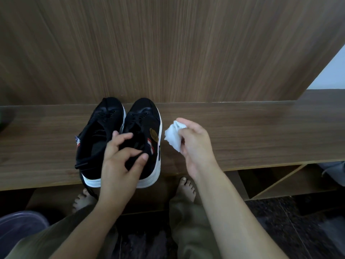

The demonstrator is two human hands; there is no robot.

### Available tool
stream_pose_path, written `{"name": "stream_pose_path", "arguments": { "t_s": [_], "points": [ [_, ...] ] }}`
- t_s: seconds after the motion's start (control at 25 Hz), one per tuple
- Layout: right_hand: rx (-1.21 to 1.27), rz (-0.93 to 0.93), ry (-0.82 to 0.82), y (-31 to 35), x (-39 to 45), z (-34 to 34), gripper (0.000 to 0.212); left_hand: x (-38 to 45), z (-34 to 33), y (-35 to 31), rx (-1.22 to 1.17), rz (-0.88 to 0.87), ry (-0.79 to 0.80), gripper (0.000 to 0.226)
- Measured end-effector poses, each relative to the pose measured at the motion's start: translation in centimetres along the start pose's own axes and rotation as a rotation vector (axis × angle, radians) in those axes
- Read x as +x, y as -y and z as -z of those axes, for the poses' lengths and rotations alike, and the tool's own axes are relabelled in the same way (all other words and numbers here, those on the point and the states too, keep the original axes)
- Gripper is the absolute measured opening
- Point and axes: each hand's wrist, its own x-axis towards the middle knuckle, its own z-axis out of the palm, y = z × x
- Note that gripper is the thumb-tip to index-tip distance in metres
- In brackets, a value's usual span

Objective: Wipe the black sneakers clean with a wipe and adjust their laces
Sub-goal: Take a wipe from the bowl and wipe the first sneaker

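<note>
Two black sneakers with white soles stand side by side on a wooden shelf (pixel 242 131), toes pointing away from me. The left sneaker (pixel 97 135) has its laces loose, one lace end hanging over the shelf's front edge. My left hand (pixel 121 156) grips the heel collar of the right sneaker (pixel 147 124), thumb on its outer side and fingers curled at its opening. My right hand (pixel 194 144) holds a crumpled white wipe (pixel 174 136) just right of that sneaker, above the shelf.
A tall wood panel (pixel 168 49) rises directly behind the shelf. Below the shelf front are my bare feet (pixel 186 187) on a dark floor and an open lower compartment (pixel 276 180) at the right. A purple tub (pixel 20 227) sits at lower left.
</note>
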Motion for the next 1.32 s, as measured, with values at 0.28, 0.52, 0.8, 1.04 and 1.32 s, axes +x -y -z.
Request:
{"name": "stream_pose_path", "arguments": {
  "t_s": [0.28,0.52,0.8,1.04,1.32],
  "points": [
    [-0.717,0.890,0.081,-5.0,-3.4,-3.6,0.029,0.0,0.6,0.0,-0.376,0.197,-0.051,0.013],
    [-0.634,0.662,-0.068,-4.6,2.0,-3.8,0.036,0.1,0.2,0.9,-0.317,0.172,-0.066,0.013],
    [-0.817,0.860,-0.041,-7.2,-3.8,-2.3,0.031,-0.3,-0.3,1.6,0.080,-0.151,-0.087,0.035],
    [-0.759,0.861,-0.171,-6.4,0.7,-2.7,0.031,-0.7,-0.4,0.5,0.779,-0.385,-0.213,0.025],
    [-0.743,0.745,-0.123,-6.8,-1.9,-1.9,0.034,-1.0,0.5,0.4,0.869,-0.156,-0.122,0.031]
  ]
}}
